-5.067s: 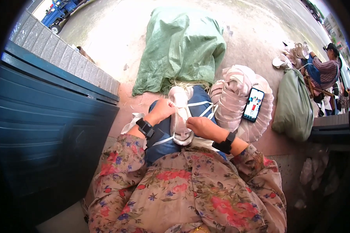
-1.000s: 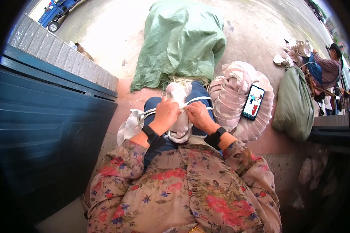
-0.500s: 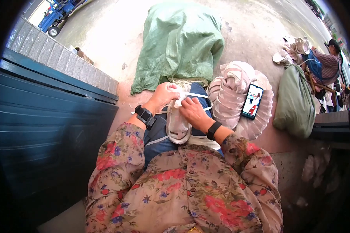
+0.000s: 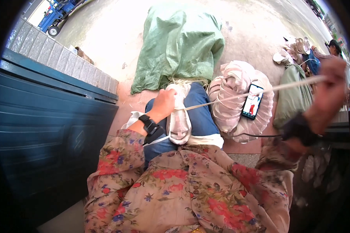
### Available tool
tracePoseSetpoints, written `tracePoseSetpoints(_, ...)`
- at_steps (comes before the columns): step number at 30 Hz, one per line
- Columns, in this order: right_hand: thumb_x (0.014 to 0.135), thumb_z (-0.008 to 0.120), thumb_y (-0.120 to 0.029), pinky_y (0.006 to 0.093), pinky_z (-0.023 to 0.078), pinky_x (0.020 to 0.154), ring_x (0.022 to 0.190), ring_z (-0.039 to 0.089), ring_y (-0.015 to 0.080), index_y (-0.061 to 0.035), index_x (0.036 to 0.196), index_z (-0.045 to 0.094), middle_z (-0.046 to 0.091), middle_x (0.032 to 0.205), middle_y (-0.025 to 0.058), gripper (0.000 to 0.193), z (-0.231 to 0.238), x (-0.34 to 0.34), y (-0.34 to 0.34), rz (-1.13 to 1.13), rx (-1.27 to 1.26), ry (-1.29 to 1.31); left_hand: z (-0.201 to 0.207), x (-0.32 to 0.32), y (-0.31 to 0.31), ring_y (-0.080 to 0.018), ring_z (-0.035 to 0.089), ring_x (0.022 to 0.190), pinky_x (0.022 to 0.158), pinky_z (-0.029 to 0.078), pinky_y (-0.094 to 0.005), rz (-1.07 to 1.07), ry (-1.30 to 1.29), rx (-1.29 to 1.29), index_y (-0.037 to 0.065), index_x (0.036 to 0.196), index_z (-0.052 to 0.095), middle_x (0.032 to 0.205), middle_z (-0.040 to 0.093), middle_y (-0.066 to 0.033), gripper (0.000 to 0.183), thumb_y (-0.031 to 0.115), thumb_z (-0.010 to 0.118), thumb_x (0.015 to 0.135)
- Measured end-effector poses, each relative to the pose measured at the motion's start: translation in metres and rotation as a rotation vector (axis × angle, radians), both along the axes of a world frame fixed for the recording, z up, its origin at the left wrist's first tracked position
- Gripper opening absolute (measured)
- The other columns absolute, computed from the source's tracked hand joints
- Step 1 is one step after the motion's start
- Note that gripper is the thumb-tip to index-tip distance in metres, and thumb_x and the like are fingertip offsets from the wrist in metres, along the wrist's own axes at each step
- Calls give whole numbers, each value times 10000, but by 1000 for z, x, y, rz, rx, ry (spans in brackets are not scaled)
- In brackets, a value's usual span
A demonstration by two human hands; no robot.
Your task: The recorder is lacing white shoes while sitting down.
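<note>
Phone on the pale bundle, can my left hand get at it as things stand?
Probably not easily: your left hand is on the shoe, and the strip held by your right hand runs across the phone in this view.

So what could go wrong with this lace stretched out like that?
The pale lace crosses the phone in this view, so it might snag it off the pale pink stack. A hard pull by the right hand could also twist the shoe against the left hand.

Remote, I see blue door (image 4: pixel 46 132) left, blue wheeled vehicle (image 4: pixel 51 18) upper left, green sack (image 4: pixel 179 42) ahead, lit phone (image 4: pixel 252 103) right, olive bag (image 4: pixel 289 104) past it, capped co-worker (image 4: pixel 333 47) far right.
</note>
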State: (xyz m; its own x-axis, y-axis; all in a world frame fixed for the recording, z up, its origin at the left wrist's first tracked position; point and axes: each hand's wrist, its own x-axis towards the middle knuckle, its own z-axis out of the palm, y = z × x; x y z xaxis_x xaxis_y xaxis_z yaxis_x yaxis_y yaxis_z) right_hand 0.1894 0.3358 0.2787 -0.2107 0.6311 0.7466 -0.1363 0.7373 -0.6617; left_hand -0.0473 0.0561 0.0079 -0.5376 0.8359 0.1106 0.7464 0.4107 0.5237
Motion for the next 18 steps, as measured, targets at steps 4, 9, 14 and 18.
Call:
tracePoseSetpoints(4, 918, 447, -231, 213, 394, 572, 647, 461, 65, -79, 827, 557, 472, 694, -34, 208, -176, -57, -54, 289, -172, -363, -13, -6, -26, -341, 544, 783, 660, 445, -404, -88, -161, -123, 44, 917, 564, 772, 587, -164, 164, 43, 490, 771)
tracePoseSetpoints(9, 792, 574, -189, 310, 466, 603, 614, 595, 189, -5, 862, 632, 616, 675, 138, 206, -253, -78, -173, 801, -571, -921, 6, 3, -36, -357, 543, 769, 632, 453, -457, -149, -18, -102, 95, 1011, 525, 770, 561, -178, 261, 87, 523, 750)
tracePoseSetpoints(14, 789, 536, -183, 415, 483, 628, 697, 605, 329, -38, 827, 622, 618, 740, 168, 172, -267, -92, -210, 572, -149, -1058, 8, -5, -44, -323, 557, 714, 617, 459, -408, -108, -57, 6, 70, 1056, 518, 770, 577, -166, 312, 63, 531, 745)
tracePoseSetpoints(18, 780, 541, -147, 358, 488, 520, 608, 614, 278, -42, 788, 537, 601, 674, 127, 105, -280, -106, -220, 373, 68, -1093, 18, -9, -53, -162, 557, 613, 597, 443, -257, 44, -594, -15, 14, 1121, 485, 702, 575, -121, 372, 18, 541, 753)
